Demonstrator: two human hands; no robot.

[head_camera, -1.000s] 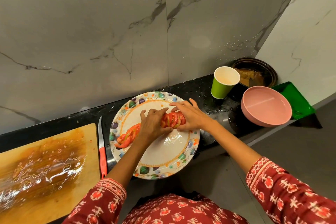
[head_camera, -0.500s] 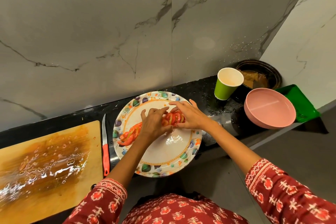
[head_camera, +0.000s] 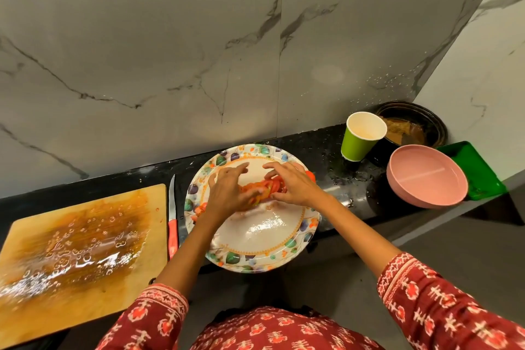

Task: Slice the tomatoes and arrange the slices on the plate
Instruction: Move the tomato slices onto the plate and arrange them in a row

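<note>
I see the plate (head_camera: 255, 247) fenced at nine o'clock by the knife (head_camera: 172, 216) and the cutting board (head_camera: 82, 253). At two o'clock the green cup (head_camera: 358, 139) and pink bowl (head_camera: 426, 176) crowd the counter (head_camera: 326, 150). Bare counter lies between plate and cup.

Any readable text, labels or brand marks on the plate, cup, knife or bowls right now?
None. The plate carries only leaf patterns, and the green paper cup, knife, pink bowl and cutting board show no print.
</note>
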